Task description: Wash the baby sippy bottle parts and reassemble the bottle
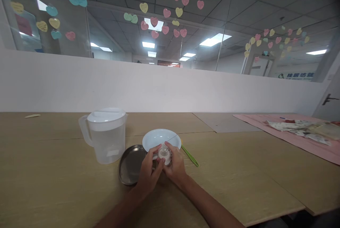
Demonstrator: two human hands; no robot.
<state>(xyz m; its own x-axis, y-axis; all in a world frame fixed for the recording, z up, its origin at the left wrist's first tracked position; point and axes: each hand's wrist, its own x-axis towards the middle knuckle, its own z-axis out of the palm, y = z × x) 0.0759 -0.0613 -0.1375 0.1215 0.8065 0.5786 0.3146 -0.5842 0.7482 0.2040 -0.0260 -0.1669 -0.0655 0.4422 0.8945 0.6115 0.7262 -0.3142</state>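
My left hand and my right hand meet above the table, both with fingers closed around a baby bottle nipple set in a white collar. The nipple is clear and dome-shaped; whatever lies below the collar is mostly hidden by my fingers. Just beyond my hands stands a white bowl, with a thin line crossing its right side that I cannot make out. A shallow metal dish lies beside my left hand. Right of my right hand rests a green handle, its far end by the bowl.
A translucent lidded pitcher with a handle stands left of the dish. Farther right, a pink cloth carries packets and papers. A small pale strip lies far left. A low white wall borders the wooden table behind.
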